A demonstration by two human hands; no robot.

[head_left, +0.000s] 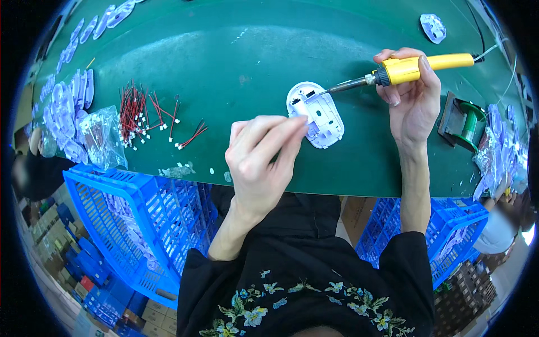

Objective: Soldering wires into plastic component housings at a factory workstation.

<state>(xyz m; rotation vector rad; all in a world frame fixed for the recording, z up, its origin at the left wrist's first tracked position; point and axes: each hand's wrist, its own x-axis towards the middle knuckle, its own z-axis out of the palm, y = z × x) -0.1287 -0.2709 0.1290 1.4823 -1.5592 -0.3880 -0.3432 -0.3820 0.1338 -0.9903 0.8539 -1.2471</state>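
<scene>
Evidently, from the head view, the right hand (414, 106) was curled round a yellow soldering iron (403, 69), tip at a white plastic shell (331, 124) on the green table (224, 67). Left hand (261, 160): fingertips drawn close over the shell; whether gripping anything, I couldn't tell.

Your left hand (261, 160) hid the seven-to-nine o'clock edge of the white shell (323, 104); anything between your pinched fingertips (297, 124) was too small to tell. Your right hand (415, 106) covered part of the yellow soldering iron (449, 60). Toward eleven o'clock, the rim cropped pale shells (119, 14); at nine, a co-worker (39, 178) was blurred.
</scene>
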